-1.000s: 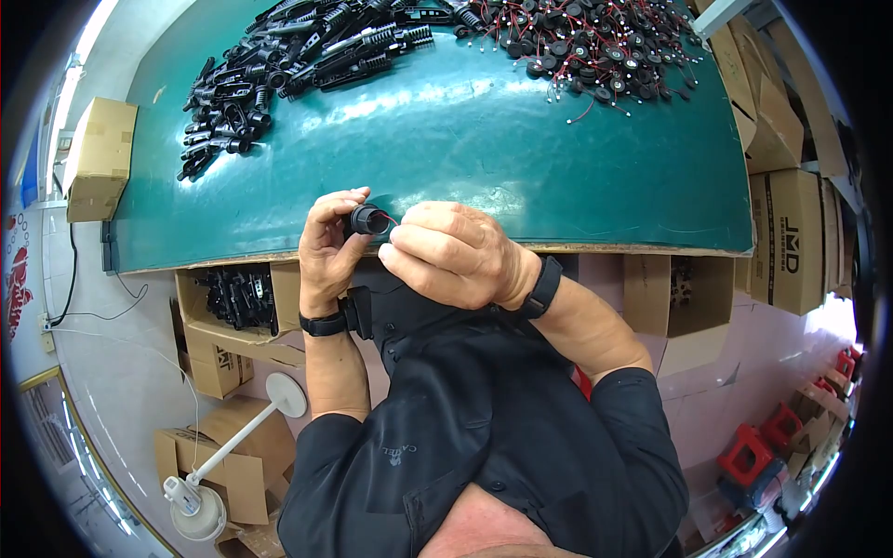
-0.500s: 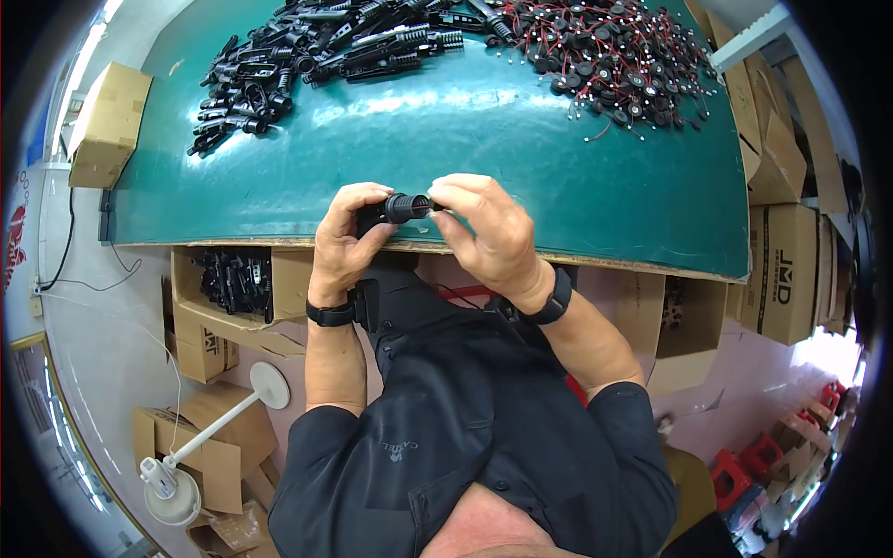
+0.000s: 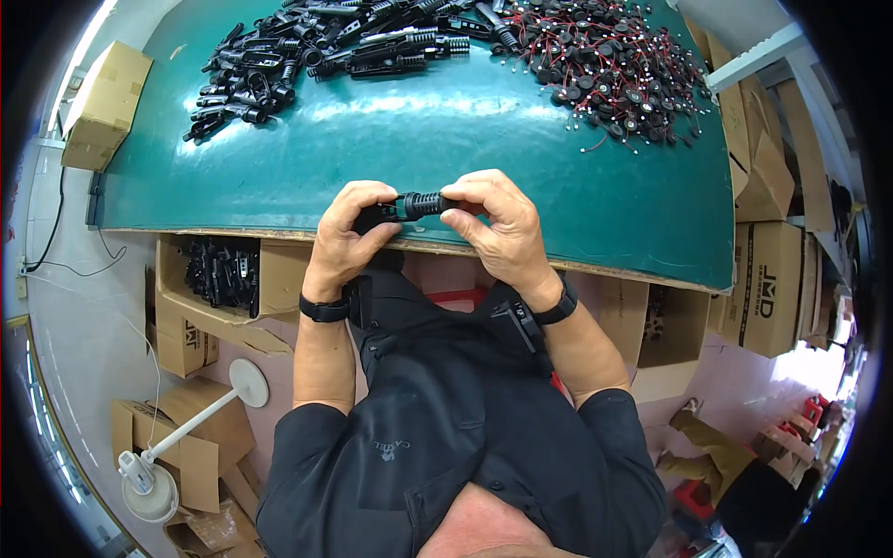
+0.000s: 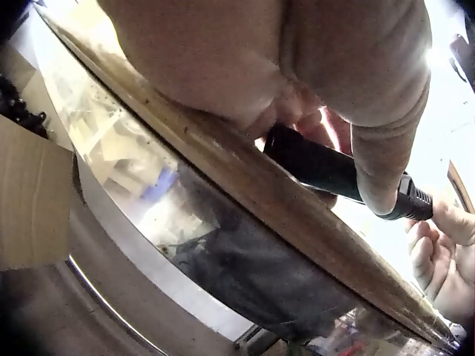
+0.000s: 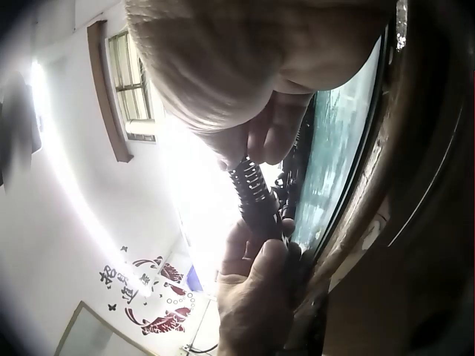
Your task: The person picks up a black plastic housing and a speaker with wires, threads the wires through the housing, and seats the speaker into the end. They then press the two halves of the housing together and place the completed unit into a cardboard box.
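Note:
A black ribbed cylindrical part (image 3: 424,205) is held level between both hands, over the table's near edge. The left hand (image 3: 349,232) grips its smooth end, thumb below and fingers above; in the left wrist view this black body (image 4: 319,165) lies between thumb and fingers. At the ribbed end the right hand (image 3: 505,223) pinches with thumb and fingertips, covering the tip. In the right wrist view the ribbed section (image 5: 251,182) shows between the two hands. No red wire is visible at the part.
Black parts (image 3: 251,79) are heaped at the table's back left, and round black pieces with red wires (image 3: 623,79) at the back right. Below the green table (image 3: 307,167) stand open cartons (image 3: 279,279) holding black parts. Another person's legs (image 3: 712,446) show at lower right.
The right hand has come up to the ribbed end, and the opening and red wire seen earlier are now covered. The part has turned level. Another person has come into view at lower right.

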{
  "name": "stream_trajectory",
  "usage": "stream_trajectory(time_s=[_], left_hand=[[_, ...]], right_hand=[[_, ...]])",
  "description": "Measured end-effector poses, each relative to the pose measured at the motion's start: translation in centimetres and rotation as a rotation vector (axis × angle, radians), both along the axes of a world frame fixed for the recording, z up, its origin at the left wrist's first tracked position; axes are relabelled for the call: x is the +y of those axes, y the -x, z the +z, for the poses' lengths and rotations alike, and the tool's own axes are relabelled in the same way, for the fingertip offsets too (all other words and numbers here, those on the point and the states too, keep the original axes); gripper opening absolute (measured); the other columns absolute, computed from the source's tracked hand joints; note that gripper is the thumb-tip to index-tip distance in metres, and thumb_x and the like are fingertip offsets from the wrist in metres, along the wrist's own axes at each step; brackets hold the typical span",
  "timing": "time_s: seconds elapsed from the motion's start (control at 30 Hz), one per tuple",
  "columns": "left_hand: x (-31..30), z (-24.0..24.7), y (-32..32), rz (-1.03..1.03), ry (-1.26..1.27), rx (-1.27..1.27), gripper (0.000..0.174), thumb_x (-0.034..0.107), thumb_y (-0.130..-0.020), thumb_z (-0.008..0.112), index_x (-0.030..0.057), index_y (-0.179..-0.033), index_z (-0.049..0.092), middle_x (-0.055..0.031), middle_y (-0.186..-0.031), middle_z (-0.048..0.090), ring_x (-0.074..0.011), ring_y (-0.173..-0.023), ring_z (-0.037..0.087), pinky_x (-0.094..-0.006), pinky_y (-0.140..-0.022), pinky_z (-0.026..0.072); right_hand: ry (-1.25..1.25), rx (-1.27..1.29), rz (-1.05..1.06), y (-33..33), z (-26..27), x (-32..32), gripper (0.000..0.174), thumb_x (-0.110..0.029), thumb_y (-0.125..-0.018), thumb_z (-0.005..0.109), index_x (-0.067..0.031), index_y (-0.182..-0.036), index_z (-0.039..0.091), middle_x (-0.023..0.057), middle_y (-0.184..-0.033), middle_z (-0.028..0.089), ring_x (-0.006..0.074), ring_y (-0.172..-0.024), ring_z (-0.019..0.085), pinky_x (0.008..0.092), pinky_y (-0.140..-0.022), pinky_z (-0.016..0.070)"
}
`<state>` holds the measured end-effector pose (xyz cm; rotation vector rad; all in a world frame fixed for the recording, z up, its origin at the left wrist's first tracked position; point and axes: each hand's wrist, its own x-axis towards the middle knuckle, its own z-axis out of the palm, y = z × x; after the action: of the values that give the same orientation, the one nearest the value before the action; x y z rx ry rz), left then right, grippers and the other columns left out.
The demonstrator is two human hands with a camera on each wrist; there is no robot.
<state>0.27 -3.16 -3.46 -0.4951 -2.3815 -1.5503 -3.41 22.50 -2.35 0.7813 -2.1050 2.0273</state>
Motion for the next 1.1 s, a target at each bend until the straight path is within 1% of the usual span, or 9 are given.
stream_trajectory(time_s=[0.13,0.3,0.53,0.7,0.8,0.97,1.07,1.1], left_hand=[[-0.1,0.1,-0.1,0.008,0.013,-0.01,0.049,-0.008,-0.077,0.086,0.0034,-0.122,0.071,-0.012,-0.122,0.073,-0.0284,-0.116,0.07,-0.0387,-0.103,0.0559],[-0.1,0.3,-0.1,0.014,0.034,-0.013,0.049,-0.008,-0.077,0.086,0.0034,-0.122,0.071,-0.0121,-0.121,0.073,-0.0284,-0.115,0.07,-0.0385,-0.101,0.0562],[-0.2,0.4,-0.1,0.011,0.06,-0.022,0.049,-0.007,-0.077,0.087,0.0028,-0.122,0.071,-0.0122,-0.121,0.073,-0.0281,-0.113,0.07,-0.0386,-0.1,0.0566],[-0.2,0.6,-0.1,0.001,0.093,-0.024,0.049,-0.006,-0.076,0.088,0.0027,-0.121,0.072,-0.0122,-0.119,0.073,-0.0275,-0.111,0.07,-0.0383,-0.098,0.0568],[-0.2,0.6,0.0,-0.009,0.09,-0.01,0.048,-0.006,-0.076,0.088,0.0027,-0.121,0.073,-0.0123,-0.119,0.073,-0.0273,-0.111,0.07,-0.0379,-0.098,0.0567],[-0.1,0.7,-0.1,0.028,0.09,-0.043,0.047,-0.004,-0.078,0.087,0.0023,-0.122,0.073,-0.0124,-0.118,0.073,-0.0269,-0.11,0.07,-0.037,-0.098,0.0562],[0.0,0.8,-0.2,0.037,0.078,-0.032,0.046,-0.003,-0.079,0.087,0.002,-0.123,0.073,-0.0122,-0.117,0.073,-0.0263,-0.11,0.07,-0.0365,-0.098,0.0559],[-0.1,0.7,-0.2,0.033,0.074,-0.053,0.046,-0.004,-0.08,0.086,0.0019,-0.124,0.072,-0.0119,-0.119,0.071,-0.025,-0.111,0.069,-0.0357,-0.1,0.055]], right_hand=[[-0.002,-0.033,-0.01,0.2,0.0,0.0,0.025,0.0,-0.092,0.085,-0.0032,-0.115,0.078,0.0061,-0.108,0.075,0.0156,-0.095,0.071,0.0292,-0.083,0.0584],[0.025,-0.064,-0.027,-0.1,-0.5,-0.4,0.023,-0.001,-0.091,0.085,-0.0035,-0.114,0.078,0.0072,-0.108,0.077,0.0167,-0.096,0.072,0.0292,-0.083,0.0578],[0.006,0.025,-0.09,-0.2,-0.8,-0.6,0.018,0.0,-0.089,0.086,-0.0026,-0.106,0.079,0.0119,-0.11,0.081,0.0208,-0.098,0.076,0.0313,-0.084,0.0592],[-0.037,0.066,-0.115,-0.2,-0.9,-0.6,0.018,0.0,-0.088,0.086,-0.0021,-0.104,0.079,0.0125,-0.109,0.081,0.0225,-0.096,0.077,0.032,-0.083,0.0601],[-0.103,0.179,-0.164,-0.2,-1.2,-0.6,0.018,0.001,-0.088,0.086,-0.002,-0.104,0.078,0.0126,-0.107,0.081,0.0231,-0.094,0.077,0.0325,-0.081,0.0607],[-0.069,0.137,-0.183,-0.5,-0.9,-1.1,0.02,0.002,-0.087,0.085,-0.0021,-0.105,0.078,0.013,-0.107,0.081,0.0237,-0.091,0.078,0.0322,-0.079,0.0609],[-0.091,0.169,-0.27,-1.1,-1.1,-1.5,0.019,0.004,-0.088,0.084,-0.0024,-0.106,0.078,0.0132,-0.111,0.081,0.0242,-0.09,0.078,0.0331,-0.077,0.061],[-0.09,0.169,-0.278,-1.2,-1.2,-1.6,0.019,0.004,-0.088,0.084,-0.0024,-0.106,0.078,0.0132,-0.111,0.081,0.0242,-0.09,0.078,0.0331,-0.077,0.061]])
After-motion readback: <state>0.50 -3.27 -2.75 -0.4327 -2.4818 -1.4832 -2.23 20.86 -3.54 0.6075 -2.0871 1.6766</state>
